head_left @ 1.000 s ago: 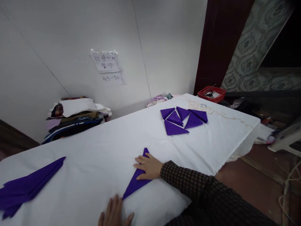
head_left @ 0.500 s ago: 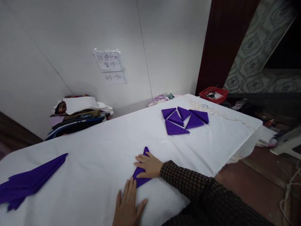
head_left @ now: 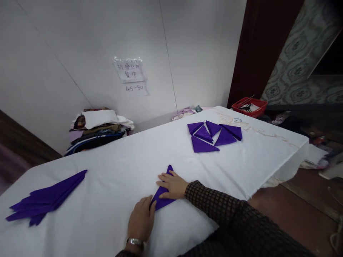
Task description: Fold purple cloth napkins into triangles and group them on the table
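A purple cloth napkin (head_left: pixel 164 204), folded into a triangle, lies on the white tablecloth in front of me. My right hand (head_left: pixel 173 185) rests flat across its middle, fingers spread and pressing it down. At the napkin's near left corner, my left hand (head_left: pixel 141 218) has its thumb and fingers drawn together on the fabric; its fingertips are partly hidden. Several purple napkins (head_left: pixel 204 144) folded into triangles form a cluster farther back. To the left lies a loose stack of purple napkins (head_left: pixel 49 196), narrowing to a point.
The white tablecloth (head_left: pixel 115 178) covers a long table against a wall with a handwritten sign (head_left: pixel 131 69). Folded clothes (head_left: pixel 100 125) are piled behind its left side. A red basket (head_left: pixel 250 107) stands beyond the far right end.
My left hand has gone from lying flat with fingers stretched to closing on the napkin's corner. My right hand stays on the napkin. The view has shifted slightly left.
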`<action>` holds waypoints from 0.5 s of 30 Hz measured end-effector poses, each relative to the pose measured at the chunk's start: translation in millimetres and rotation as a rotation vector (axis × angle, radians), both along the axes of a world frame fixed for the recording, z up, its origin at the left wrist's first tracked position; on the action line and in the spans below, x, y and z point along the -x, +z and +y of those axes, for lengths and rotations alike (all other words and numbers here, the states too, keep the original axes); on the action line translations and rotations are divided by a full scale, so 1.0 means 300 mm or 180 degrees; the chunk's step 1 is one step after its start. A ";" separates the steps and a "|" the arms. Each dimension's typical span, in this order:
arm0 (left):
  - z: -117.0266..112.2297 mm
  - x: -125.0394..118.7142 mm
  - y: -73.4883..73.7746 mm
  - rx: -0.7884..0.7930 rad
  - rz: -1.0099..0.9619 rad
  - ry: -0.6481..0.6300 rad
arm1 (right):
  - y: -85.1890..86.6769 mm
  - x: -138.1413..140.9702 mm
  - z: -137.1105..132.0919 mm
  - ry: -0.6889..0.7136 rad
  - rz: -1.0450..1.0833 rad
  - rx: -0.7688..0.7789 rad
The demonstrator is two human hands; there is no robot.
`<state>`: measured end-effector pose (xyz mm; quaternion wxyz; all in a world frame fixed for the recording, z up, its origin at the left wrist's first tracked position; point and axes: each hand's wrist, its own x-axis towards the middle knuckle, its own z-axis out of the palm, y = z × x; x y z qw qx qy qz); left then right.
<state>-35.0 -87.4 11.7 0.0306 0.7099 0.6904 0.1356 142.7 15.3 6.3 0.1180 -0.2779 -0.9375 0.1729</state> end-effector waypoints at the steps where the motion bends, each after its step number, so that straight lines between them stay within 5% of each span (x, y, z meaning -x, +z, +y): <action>1: 0.012 -0.002 0.006 0.0105 0.0031 0.0057 | -0.002 0.001 0.000 -0.0003 -0.0005 0.0000; 8: 0.032 -0.005 0.034 0.0906 -0.0110 0.0437 | 0.006 0.004 0.009 0.0049 -0.0086 -0.0171; 15: 0.060 0.021 0.042 0.0611 -0.0252 0.0208 | 0.087 0.002 0.074 0.0297 -0.0433 -0.0576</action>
